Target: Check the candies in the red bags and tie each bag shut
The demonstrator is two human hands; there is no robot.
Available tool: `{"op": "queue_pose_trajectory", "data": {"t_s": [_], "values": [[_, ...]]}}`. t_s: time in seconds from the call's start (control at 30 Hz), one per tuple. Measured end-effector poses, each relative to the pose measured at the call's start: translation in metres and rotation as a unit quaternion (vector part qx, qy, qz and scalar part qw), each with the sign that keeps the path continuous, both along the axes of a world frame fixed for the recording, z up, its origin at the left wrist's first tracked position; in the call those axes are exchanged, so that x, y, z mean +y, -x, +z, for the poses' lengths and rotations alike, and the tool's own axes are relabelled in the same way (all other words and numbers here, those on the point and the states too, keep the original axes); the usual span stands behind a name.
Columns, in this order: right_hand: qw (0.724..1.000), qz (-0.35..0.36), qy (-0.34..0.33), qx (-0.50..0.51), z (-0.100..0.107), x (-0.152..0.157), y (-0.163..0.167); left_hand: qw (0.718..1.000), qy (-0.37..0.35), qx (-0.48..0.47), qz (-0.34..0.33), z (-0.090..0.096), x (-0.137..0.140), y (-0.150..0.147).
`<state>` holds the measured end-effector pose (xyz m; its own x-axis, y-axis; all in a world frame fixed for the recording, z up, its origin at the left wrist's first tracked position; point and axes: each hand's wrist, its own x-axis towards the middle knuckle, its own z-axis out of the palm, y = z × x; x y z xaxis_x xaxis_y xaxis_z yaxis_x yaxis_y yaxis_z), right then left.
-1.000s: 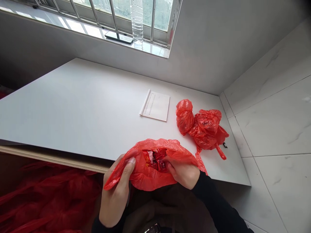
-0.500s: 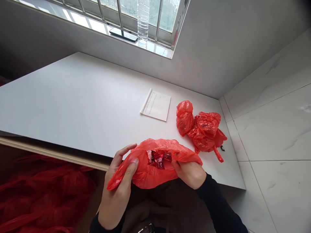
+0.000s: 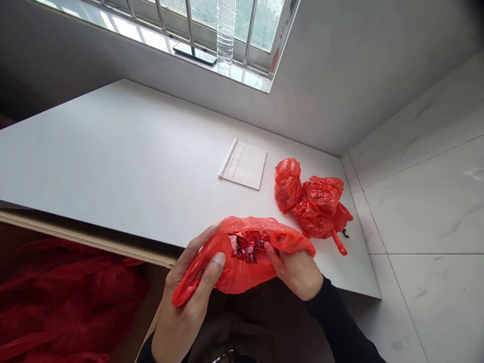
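A thin red plastic bag [image 3: 245,278] is held with its mouth spread at the table's front edge. Several small dark-red wrapped pieces [image 3: 250,250], like candies, show inside it. My left hand [image 3: 185,302] grips the bag's left side, thumb on the near side and fingers behind the plastic. My right hand [image 3: 298,272] is at the right end of the mouth, closed on the bag's edge; part of the plastic drapes over its fingers. One fingertip of it points in beside the wrapped pieces. The other fingertips are hidden.
Two knotted red bags [image 3: 287,185] [image 3: 321,206] lie on the white table [image 3: 124,151], right of a notepad [image 3: 244,164]. A water bottle [image 3: 226,40] and a phone [image 3: 194,53] stand on the windowsill. More red bags [image 3: 68,302] fill a box at lower left.
My left hand has shifted slightly right along the bag, its thumb nearer the mouth. My right fingertip shows more inside the opening, and the plastic at the right end has folded over my hand.
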<state>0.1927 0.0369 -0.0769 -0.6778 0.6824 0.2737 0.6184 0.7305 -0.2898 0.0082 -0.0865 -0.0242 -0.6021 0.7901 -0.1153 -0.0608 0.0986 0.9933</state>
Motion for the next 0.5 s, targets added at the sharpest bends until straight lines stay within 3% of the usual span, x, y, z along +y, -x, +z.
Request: {"op": "queue_pose_trajectory", "data": {"t_s": [0.1,0.2,0.27,0.33,0.5], "values": [[0.997,0.007,0.040,0.064,0.036,-0.016,-0.004,0.999,-0.012,0.030,0.013,0.010,-0.005,-0.002],[0.978,-0.019,0.038,0.206,0.063,-0.027,-0.010,0.999,-0.029,0.017,-0.014,0.015,-0.012,-0.001],[0.960,-0.082,-0.012,0.268,0.068,-0.027,-0.014,1.000,-0.020,-0.005,-0.019,0.015,-0.015,0.001],[0.954,-0.158,-0.060,0.247,0.067,-0.020,-0.017,1.000,0.000,0.003,-0.005,0.013,-0.016,0.004],[0.950,-0.254,-0.070,0.168,0.063,-0.002,-0.031,0.996,-0.004,0.093,-0.018,0.001,-0.014,0.010]]}}
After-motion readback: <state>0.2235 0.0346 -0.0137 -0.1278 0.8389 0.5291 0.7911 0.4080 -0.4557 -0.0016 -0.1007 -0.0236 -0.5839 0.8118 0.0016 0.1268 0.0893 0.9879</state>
